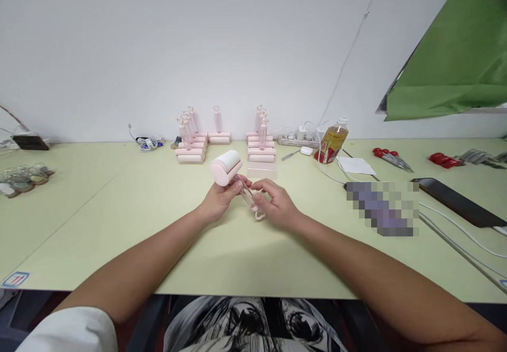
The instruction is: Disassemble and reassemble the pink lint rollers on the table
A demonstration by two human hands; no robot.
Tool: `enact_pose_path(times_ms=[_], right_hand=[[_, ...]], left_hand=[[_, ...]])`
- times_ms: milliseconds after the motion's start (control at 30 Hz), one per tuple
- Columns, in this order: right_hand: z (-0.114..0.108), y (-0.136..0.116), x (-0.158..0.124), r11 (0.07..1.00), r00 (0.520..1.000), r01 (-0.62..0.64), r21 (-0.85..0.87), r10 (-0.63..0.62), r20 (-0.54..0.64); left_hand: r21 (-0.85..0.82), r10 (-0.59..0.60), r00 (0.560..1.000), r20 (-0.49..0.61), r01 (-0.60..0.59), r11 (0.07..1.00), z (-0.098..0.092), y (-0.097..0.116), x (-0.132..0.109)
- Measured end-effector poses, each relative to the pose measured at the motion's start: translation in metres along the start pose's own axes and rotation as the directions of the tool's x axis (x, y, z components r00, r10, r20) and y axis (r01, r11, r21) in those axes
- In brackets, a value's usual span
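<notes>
Pink roller (226, 168): right hand (277, 204) hides handle (246, 193).

Grips a pink lint roller (227, 168) over the counter (119, 215), left hand (217, 201) under its head, right hand (277, 207) around the clear handle. Faces stacked pink rollers (192, 149).

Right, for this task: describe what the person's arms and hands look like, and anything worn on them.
The left hand and right hand are bare: no gloves, rings or watch show. Both forearms are bare too. A white sleeve covers the left upper arm; none shows on the right arm.
</notes>
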State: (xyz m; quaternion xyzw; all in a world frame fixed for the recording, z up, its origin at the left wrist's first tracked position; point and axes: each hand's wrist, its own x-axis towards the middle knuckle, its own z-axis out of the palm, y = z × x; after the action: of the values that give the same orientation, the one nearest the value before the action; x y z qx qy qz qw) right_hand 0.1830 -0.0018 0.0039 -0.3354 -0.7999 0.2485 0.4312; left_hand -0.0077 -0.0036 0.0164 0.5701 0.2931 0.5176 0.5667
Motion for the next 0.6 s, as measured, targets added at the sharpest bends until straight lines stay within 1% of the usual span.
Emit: enact_pose_path(times_ms=[33, 67, 100, 167, 233, 300, 367, 400, 500, 533, 600], right_hand=[[-0.008, 0.007, 0.004, 0.995, 0.998, 0.03, -0.1, -0.035, -0.046], [-0.016, 0.015, 0.008, 0.982, 0.994, 0.03, -0.188, -0.048, -0.095], [-0.024, 0.025, 0.012, 0.964, 0.992, 0.009, -0.267, -0.041, -0.116], [-0.038, 0.045, 0.018, 0.925, 0.994, -0.06, -0.375, 0.022, -0.106], [-0.047, 0.063, 0.021, 0.9, 0.991, -0.13, -0.417, 0.112, -0.068], [-0.051, 0.072, 0.022, 0.881, 0.986, -0.149, -0.449, 0.166, -0.003], [-0.05, 0.072, 0.022, 0.86, 0.984, -0.133, -0.492, 0.173, 0.036], [-0.049, 0.07, 0.022, 0.842, 0.985, -0.133, -0.523, 0.172, 0.027], [-0.045, 0.059, 0.021, 0.786, 0.982, -0.183, -0.591, 0.179, -0.067], [-0.044, 0.056, 0.021, 0.784, 0.979, -0.197, -0.589, 0.188, -0.077], [-0.042, 0.053, 0.021, 0.815, 0.977, -0.199, -0.544, 0.208, -0.045]], left_hand=[[0.023, 0.002, 1.0, -0.023, -0.001, 1.0, -0.001, 0.001, 0.002], [0.057, 0.0, 0.999, -0.051, 0.003, 0.998, -0.003, 0.003, 0.003], [0.104, 0.001, 0.997, -0.084, 0.008, 0.995, -0.004, 0.004, 0.004], [0.229, 0.022, 0.984, -0.174, 0.019, 0.973, -0.006, 0.006, 0.005], [0.355, 0.068, 0.96, -0.271, 0.034, 0.934, -0.008, 0.006, 0.005], [0.45, 0.122, 0.938, -0.324, 0.04, 0.892, -0.01, 0.006, 0.005], [0.504, 0.151, 0.933, -0.327, 0.037, 0.863, -0.012, 0.004, 0.006], [0.512, 0.154, 0.934, -0.321, 0.035, 0.858, -0.013, 0.003, 0.006], [0.494, 0.118, 0.946, -0.301, 0.049, 0.868, -0.013, -0.001, 0.006], [0.491, 0.107, 0.95, -0.292, 0.053, 0.869, -0.013, -0.001, 0.006], [0.492, 0.085, 0.958, -0.275, 0.064, 0.868, -0.013, -0.003, 0.006]])
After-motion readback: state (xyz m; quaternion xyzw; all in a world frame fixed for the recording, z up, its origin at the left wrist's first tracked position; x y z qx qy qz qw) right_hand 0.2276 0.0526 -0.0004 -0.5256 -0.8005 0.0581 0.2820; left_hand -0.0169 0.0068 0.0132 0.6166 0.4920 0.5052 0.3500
